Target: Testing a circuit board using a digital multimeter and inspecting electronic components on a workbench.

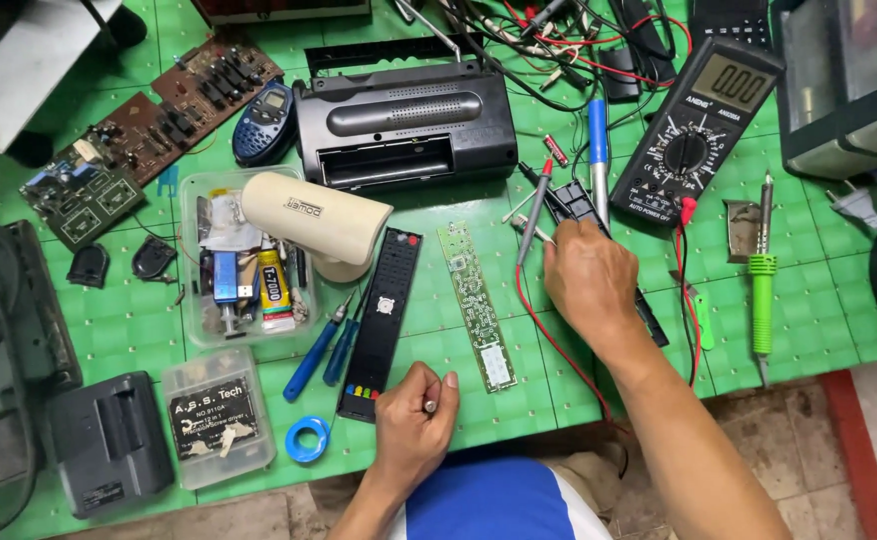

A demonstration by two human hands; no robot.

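Two hands at work on a green table [559, 390], catalogued as follows.

Right hand [591, 280], centre right of the frame: fingers clenched around a grey test probe [536, 215] and touching a small black part [574, 203]; we cannot tell how firmly the part is held. A red lead [549, 335] runs from under the hand toward the multimeter [697, 130], upper right.

Left hand [414, 425], lower centre: fingers closed on a small metal-tipped item [429, 406], too small to identify.

Between the hands: a narrow green circuit board [474, 305], bare, beside a black remote shell [384, 320].

Handling note, our judgement: we would steady the black part flat, keep the probe tip upright on one contact only, and hold the red lead clear of the board.
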